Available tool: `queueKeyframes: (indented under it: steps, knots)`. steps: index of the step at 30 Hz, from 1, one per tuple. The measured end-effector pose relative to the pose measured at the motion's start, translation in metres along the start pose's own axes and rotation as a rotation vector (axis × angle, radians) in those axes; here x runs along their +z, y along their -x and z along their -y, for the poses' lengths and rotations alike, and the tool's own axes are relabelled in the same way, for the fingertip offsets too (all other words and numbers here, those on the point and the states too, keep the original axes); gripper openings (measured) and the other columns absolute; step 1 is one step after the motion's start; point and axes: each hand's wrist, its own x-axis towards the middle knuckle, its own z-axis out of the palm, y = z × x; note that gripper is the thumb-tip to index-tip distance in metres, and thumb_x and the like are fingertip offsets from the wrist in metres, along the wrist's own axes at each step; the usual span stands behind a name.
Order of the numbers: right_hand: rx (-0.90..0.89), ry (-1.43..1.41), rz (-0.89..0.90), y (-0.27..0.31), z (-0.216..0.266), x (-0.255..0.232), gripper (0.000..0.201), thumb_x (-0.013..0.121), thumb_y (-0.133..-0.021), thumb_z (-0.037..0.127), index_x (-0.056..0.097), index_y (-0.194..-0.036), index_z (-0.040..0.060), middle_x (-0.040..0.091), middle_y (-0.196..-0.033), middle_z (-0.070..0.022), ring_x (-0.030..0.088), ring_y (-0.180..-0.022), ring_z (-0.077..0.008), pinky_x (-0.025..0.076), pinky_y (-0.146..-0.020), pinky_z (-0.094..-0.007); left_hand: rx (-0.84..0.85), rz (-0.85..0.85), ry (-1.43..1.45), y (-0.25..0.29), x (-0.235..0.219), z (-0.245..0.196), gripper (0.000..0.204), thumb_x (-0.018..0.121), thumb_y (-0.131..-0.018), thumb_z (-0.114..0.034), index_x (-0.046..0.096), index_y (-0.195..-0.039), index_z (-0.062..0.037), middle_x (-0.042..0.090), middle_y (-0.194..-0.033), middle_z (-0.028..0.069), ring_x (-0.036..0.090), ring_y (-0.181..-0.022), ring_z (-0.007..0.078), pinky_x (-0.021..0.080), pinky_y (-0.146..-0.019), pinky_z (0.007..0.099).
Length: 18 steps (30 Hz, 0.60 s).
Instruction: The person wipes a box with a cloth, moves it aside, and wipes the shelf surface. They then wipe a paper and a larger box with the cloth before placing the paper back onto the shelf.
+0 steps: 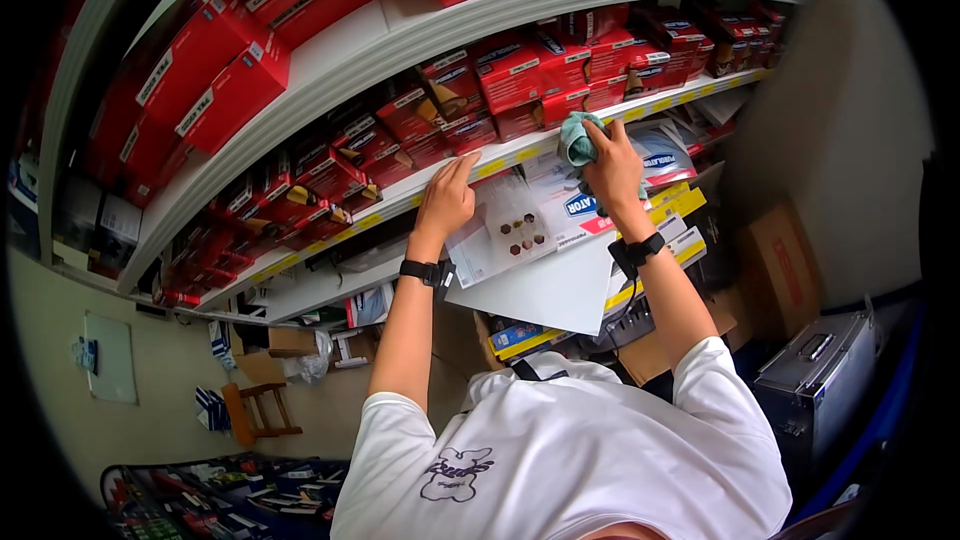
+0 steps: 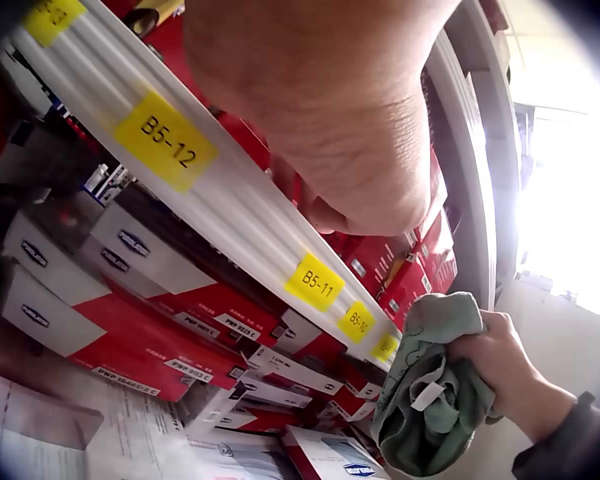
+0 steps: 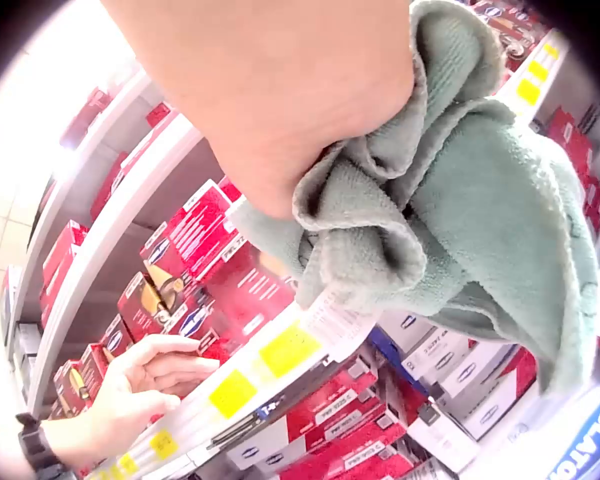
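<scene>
In the head view my right hand (image 1: 614, 170) grips a crumpled green cloth (image 1: 578, 142) at the front edge of the middle shelf (image 1: 400, 204). Folds of the cloth (image 3: 500, 220) hang out below that hand in the right wrist view, over the white edge with its yellow labels (image 3: 290, 350). Further left along the same edge rests my left hand (image 1: 446, 204), holding nothing. Its fingers reach over the edge towards the red boxes, as the right wrist view shows of the left hand (image 3: 150, 385). Labels such as B5-12 (image 2: 166, 142) line the edge.
Rows of red boxes (image 1: 510, 70) fill the middle shelf, with larger red boxes (image 1: 215, 90) above. Below lie a clear plastic sheet (image 1: 500, 230), a white panel (image 1: 550, 290) and red-and-white boxes (image 2: 130, 330). A metal case (image 1: 815, 370) stands at right, a wooden stool (image 1: 260, 410) at left.
</scene>
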Motion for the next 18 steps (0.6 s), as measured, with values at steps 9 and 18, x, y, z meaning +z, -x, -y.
queueKeyframes:
  steps: [9, 18]
  knots:
    - [-0.205, -0.088, 0.040, 0.023, 0.059, 0.024, 0.065, 0.073, -0.062, 0.002, 0.067, -0.125, 0.0190, 0.058, -0.102, -0.0089, 0.065, -0.093, -0.0300, 0.055, -0.067, -0.0404, -0.070, -0.141, -0.158, 0.068, -0.050, 0.026, 0.047, 0.049, -0.082, 0.004, 0.060, -0.127, -0.0014, 0.064, -0.122, 0.0201, 0.059, -0.117, 0.0389, 0.047, -0.102, 0.0454]
    - [-0.362, -0.155, 0.101, 0.029, 0.127, 0.050, 0.071, 0.073, -0.064, 0.002, 0.063, -0.132, 0.0192, 0.056, -0.106, -0.0088, 0.064, -0.098, -0.0291, 0.056, -0.069, -0.0403, -0.175, -0.277, -0.322, 0.124, -0.096, 0.051, 0.043, 0.051, -0.081, 0.004, 0.063, -0.121, -0.0028, 0.064, -0.120, 0.0171, 0.060, -0.113, 0.0364, 0.048, -0.098, 0.0447]
